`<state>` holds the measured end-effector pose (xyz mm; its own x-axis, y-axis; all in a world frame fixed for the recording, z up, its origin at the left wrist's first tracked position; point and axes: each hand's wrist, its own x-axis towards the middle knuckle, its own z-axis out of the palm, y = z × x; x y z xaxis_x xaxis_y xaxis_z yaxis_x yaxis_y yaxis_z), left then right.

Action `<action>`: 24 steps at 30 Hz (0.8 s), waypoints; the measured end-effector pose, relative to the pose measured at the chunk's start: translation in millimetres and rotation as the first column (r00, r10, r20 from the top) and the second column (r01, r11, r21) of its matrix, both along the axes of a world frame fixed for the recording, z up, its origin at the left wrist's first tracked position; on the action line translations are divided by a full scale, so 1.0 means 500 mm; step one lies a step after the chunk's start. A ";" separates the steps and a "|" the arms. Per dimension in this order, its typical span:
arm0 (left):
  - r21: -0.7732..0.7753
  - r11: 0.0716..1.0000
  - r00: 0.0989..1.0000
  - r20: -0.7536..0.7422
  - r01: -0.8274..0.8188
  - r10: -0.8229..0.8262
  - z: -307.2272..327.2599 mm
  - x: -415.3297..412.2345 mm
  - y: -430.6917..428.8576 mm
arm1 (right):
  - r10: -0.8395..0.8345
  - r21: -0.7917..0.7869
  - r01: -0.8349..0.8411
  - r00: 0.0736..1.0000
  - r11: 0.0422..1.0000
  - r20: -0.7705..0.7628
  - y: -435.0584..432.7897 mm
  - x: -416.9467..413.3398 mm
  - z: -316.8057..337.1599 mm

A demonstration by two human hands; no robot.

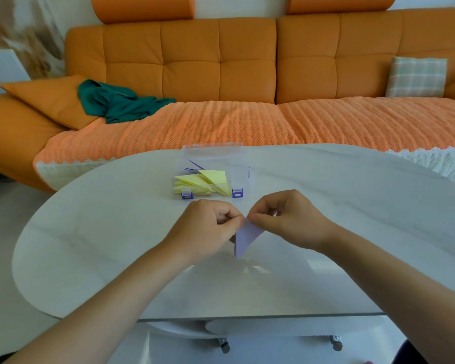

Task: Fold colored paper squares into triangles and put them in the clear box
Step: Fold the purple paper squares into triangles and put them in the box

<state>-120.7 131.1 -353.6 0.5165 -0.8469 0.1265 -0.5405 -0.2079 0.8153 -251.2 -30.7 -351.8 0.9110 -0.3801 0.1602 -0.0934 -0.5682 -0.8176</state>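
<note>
**Left hand (208, 227) and right hand (286, 219) pinch a lilac paper (246, 239)**

Both hands meet over the middle of the white bench (103, 232), fingers curled, and thumb and fingertips of each nip the top corner of the lilac paper. The sheet hangs from that pinch as a narrow pointed shape, its tip down towards the near edge. Whether the tip touches the bench cannot be told.

Just beyond the hands, towards the far edge, stands the clear box (213, 147) with two purple latches (237, 193) on its near side. Yellow triangles (202, 181) are stacked inside it at the near left. A few purple triangles (193, 164) lie behind them.

Past the bench runs an orange sofa (221, 61). A green cloth (116, 103) lies crumpled on its left part, against an orange pillow (45, 95). A plaid cushion (415, 77) leans at the far right.
</note>
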 end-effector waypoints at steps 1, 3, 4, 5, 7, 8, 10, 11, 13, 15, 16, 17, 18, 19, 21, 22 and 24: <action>-0.016 1.000 1.000 0.007 -0.014 0.014 -0.001 -0.002 -0.001 | -0.027 -0.020 0.027 1.000 0.999 0.004 0.005 0.002 -0.002; -0.050 0.998 0.999 0.023 -0.037 0.038 -0.003 -0.007 -0.003 | -0.065 -0.054 0.066 0.998 0.996 0.008 0.012 0.007 -0.003; -0.059 0.997 0.998 0.039 -0.042 0.044 -0.004 -0.010 -0.005 | -0.075 -0.063 0.075 0.997 0.995 0.004 0.014 0.008 -0.002; -0.061 0.997 0.998 0.052 -0.043 0.047 -0.005 -0.012 -0.007 | -0.080 -0.068 0.080 0.997 0.994 -0.005 0.015 0.009 -0.001; -0.057 0.997 0.997 0.059 -0.045 0.048 -0.003 -0.009 -0.009 | -0.085 -0.050 0.084 0.996 0.995 -0.025 0.011 0.009 0.002; -0.056 0.997 0.997 0.054 -0.048 0.051 -0.001 -0.004 -0.010 | -0.094 -0.034 0.093 0.995 0.995 -0.029 0.007 0.008 0.003; -0.069 0.996 0.998 0.006 -0.060 0.060 0.007 0.013 -0.009 | -0.134 -0.008 0.134 0.991 0.991 -0.024 -0.008 0.009 0.005; -0.079 0.995 0.997 -0.027 -0.068 0.066 0.011 0.023 -0.008 | -0.160 0.003 0.160 0.987 0.987 -0.022 -0.017 0.010 0.004; -0.096 0.990 0.993 -0.077 -0.100 0.093 0.017 0.043 -0.004 | -0.210 0.015 0.211 0.977 0.977 -0.040 -0.032 0.010 0.003; -0.108 0.982 0.982 -0.126 -0.156 0.142 0.017 0.062 0.000 | -0.268 0.006 0.269 0.961 0.963 -0.067 -0.046 0.007 0.000; -0.116 0.978 0.975 -0.163 -0.171 0.151 0.017 0.070 0.002 | -0.294 0.003 0.295 0.953 0.955 -0.074 -0.053 0.005 0.000; -0.119 0.978 0.970 -0.199 -0.169 0.143 0.016 0.074 0.004 | -0.312 0.004 0.313 0.948 0.950 -0.067 -0.056 0.002 0.001; -0.118 0.982 0.967 -0.224 -0.150 0.121 0.015 0.074 0.006 | -0.316 0.008 0.317 0.947 0.948 -0.048 -0.057 0.001 0.003; -0.111 0.986 0.967 -0.234 -0.125 0.096 0.014 0.070 0.007 | -0.298 0.019 0.298 0.954 0.954 -0.024 -0.054 0.000 0.005; -0.094 0.992 0.974 -0.220 -0.079 0.057 0.008 0.059 0.007 | -0.205 0.050 0.204 0.979 0.978 0.007 -0.036 0.002 0.009; -0.086 0.994 0.977 -0.211 -0.062 0.042 0.006 0.053 0.006 | -0.152 0.058 0.151 0.988 0.987 0.016 -0.025 0.004 0.010; -0.079 0.996 0.976 -0.215 -0.037 0.020 0.003 0.045 0.004 | -0.096 0.026 0.096 0.995 0.995 0.019 -0.007 0.010 0.009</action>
<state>-98.0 133.3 -351.9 0.5630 -0.8227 0.0789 -0.3466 -0.1484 0.9262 -246.3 -33.9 -347.5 0.8667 -0.4699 0.1674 -0.1297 -0.5364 -0.8339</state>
